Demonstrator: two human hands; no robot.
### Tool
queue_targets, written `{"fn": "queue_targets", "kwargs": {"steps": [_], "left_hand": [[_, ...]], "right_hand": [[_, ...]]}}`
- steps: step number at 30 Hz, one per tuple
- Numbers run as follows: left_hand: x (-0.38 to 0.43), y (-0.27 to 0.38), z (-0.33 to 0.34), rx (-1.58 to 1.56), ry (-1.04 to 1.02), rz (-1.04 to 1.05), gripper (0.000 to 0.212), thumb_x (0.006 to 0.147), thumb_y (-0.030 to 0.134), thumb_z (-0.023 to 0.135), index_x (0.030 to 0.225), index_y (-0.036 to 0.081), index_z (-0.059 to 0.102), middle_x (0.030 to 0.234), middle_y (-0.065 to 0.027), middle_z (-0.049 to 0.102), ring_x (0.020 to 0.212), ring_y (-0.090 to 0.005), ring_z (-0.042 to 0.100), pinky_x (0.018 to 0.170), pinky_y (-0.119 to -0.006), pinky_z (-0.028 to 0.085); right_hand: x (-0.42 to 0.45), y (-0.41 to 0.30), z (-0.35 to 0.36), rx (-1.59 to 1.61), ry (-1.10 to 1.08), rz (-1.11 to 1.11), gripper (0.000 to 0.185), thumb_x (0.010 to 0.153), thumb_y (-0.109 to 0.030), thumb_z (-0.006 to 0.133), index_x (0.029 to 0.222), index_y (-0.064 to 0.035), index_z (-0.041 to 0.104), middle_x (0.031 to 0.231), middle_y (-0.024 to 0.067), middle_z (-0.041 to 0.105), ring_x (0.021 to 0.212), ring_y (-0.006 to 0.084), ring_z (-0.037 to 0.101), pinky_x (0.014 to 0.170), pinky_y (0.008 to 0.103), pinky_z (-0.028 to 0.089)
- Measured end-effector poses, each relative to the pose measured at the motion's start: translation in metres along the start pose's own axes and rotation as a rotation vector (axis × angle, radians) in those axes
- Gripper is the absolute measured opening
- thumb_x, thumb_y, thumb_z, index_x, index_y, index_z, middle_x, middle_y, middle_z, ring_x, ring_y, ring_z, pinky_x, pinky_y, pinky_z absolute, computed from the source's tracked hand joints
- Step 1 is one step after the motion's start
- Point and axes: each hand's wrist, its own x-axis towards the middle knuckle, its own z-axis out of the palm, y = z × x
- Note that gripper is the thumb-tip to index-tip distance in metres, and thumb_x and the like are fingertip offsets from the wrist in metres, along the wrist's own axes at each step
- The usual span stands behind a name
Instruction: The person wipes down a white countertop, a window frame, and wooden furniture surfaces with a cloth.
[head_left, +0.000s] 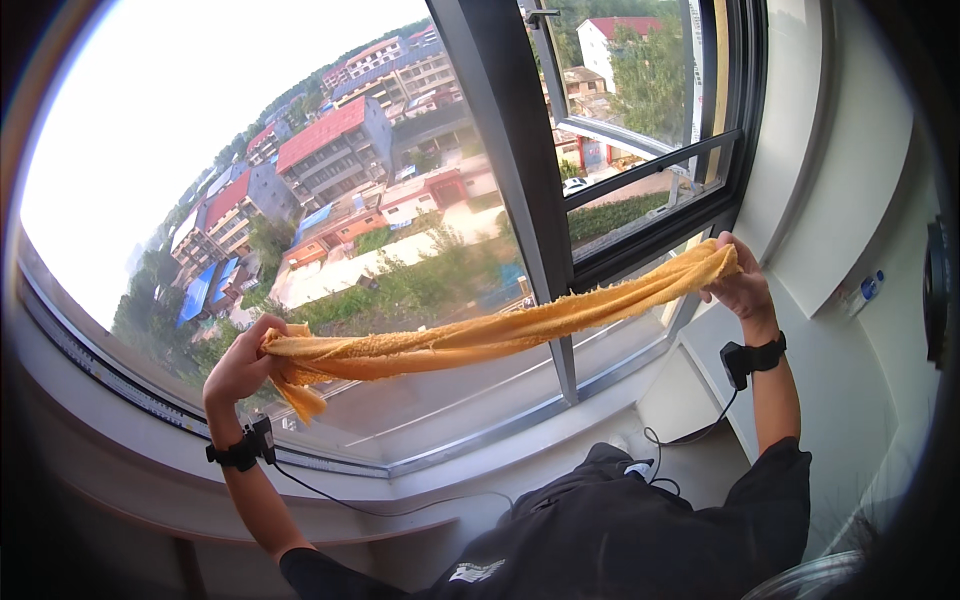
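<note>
A long yellow-orange terry towel (480, 334) is stretched between my two hands, gathered lengthwise into loose folds. My left hand (244, 360) grips one end, and a short corner of cloth hangs below that fist. At the other end my right hand (739, 285) clasps the bunched cloth, held higher in the picture than the left. The towel spans the front of a large window pane (360, 247) and the dark window mullion (517, 165); whether it touches the glass I cannot tell. Some fingers of both hands are hidden behind the fabric.
Black wrist straps with small devices (259, 441) (739, 361) trail cables (390, 514) past my body. An open casement sash (622, 82) with a guard rail (652, 172) is at the upper right. A plastic bottle (862, 292) lies on a pale surface at the right.
</note>
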Motion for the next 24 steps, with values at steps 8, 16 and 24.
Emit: {"fn": "queue_targets", "kwargs": {"steps": [8,16,24], "left_hand": [[-0.020,-0.014,-0.013,-0.215,0.118,0.368,0.020,0.080,-0.011,0.056,0.097,-0.002,0.062,0.100,-0.0108,0.058,0.086,-0.0176,0.064,0.076,-0.027,0.052],[-0.015,0.041,0.000,-0.022,0.313,0.451,0.016,0.082,0.000,0.063,0.098,-0.002,0.060,0.095,-0.0088,0.056,0.079,-0.0131,0.059,0.068,-0.024,0.049],[0.020,0.077,0.019,0.085,0.673,0.469,0.013,0.088,-0.002,0.058,0.100,0.001,0.062,0.088,-0.0065,0.055,0.073,-0.0134,0.058,0.063,-0.024,0.050]], "right_hand": [[0.044,0.015,-0.014,-0.234,0.286,-0.031,0.028,0.090,-0.017,0.062,0.112,-0.0060,0.049,0.094,0.0052,0.056,0.078,0.0115,0.060,0.067,0.0251,0.054],[0.064,0.016,-0.024,-0.870,0.284,-0.161,0.022,0.089,-0.008,0.062,0.108,0.0006,0.056,0.095,0.0029,0.054,0.081,0.0102,0.057,0.073,0.0242,0.052],[0.094,-0.014,-0.019,-0.568,0.357,-0.067,0.018,0.097,-0.019,0.052,0.105,-0.0037,0.055,0.066,-0.0003,0.053,0.051,0.0088,0.052,0.047,0.0182,0.041]]}}
